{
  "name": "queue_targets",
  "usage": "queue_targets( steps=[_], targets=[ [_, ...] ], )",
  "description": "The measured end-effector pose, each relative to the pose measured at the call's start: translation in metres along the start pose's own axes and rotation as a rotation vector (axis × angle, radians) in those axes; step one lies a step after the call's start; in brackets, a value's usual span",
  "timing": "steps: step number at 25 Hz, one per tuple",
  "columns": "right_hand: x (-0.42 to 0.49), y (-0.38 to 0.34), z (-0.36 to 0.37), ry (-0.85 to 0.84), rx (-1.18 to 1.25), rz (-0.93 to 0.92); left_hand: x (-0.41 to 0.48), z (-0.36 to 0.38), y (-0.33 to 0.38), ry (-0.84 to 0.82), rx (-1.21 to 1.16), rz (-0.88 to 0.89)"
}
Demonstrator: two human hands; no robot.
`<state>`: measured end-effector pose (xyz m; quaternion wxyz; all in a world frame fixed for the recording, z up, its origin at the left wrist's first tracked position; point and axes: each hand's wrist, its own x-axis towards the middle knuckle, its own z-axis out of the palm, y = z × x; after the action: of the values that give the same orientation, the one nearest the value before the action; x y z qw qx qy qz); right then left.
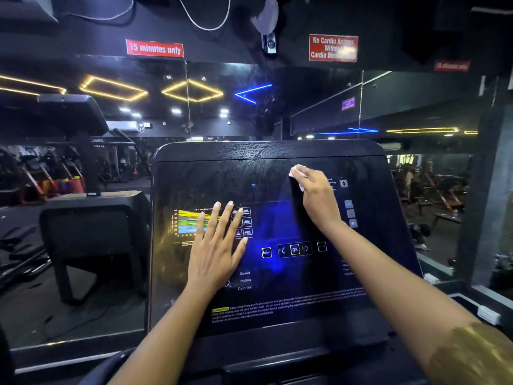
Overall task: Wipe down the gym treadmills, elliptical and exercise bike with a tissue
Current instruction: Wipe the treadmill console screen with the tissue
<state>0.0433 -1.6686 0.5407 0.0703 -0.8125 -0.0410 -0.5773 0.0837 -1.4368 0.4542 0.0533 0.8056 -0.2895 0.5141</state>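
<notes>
Right hand (316, 201) pinches tissue (297, 173) against console (244, 168).

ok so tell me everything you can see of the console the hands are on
The console is a wide, dark, glossy panel with rounded top corners, tilted back. It shows a coloured chart at left, small icons, an OK button, the words Speed, Incline, Calories, and fine text along the bottom. Streaks mark its upper part. The left hand rests flat on it; the right hand presses a white tissue to its upper right.
</notes>
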Motion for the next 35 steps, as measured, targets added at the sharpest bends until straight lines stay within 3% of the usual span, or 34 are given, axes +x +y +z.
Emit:
queue_targets(
  steps=[6, 9, 13, 17, 23, 27, 32, 35],
  targets=[
    [-0.116, -0.025, -0.009, -0.147, 0.022, -0.373, 0.000, 0.002, 0.001, 0.001, 0.028, 0.000],
    [-0.122, -0.016, -0.018, -0.158, 0.017, -0.470, -0.001, 0.002, 0.001, -0.001, 0.041, -0.002],
    [-0.029, 0.012, -0.008, 0.052, -0.063, -0.226, -0.002, 0.001, 0.002, -0.004, 0.037, -0.016],
    [0.023, 0.021, 0.005, 0.059, -0.084, -0.051, -0.002, 0.002, 0.002, 0.015, 0.039, -0.013],
    [-0.041, -0.024, 0.012, -0.084, -0.028, -0.322, -0.002, 0.001, 0.002, 0.029, 0.044, -0.012],
    [-0.075, -0.010, -0.012, -0.157, -0.056, -0.469, -0.002, 0.002, 0.003, 0.035, 0.041, -0.013],
    [-0.012, 0.054, -0.025, -0.025, -0.150, -0.010, -0.003, 0.001, 0.003, 0.031, 0.050, -0.012],
    [-0.036, 0.045, -0.018, -0.053, -0.145, -0.035, -0.003, 0.002, 0.003, 0.028, 0.049, -0.016]
  ],
)
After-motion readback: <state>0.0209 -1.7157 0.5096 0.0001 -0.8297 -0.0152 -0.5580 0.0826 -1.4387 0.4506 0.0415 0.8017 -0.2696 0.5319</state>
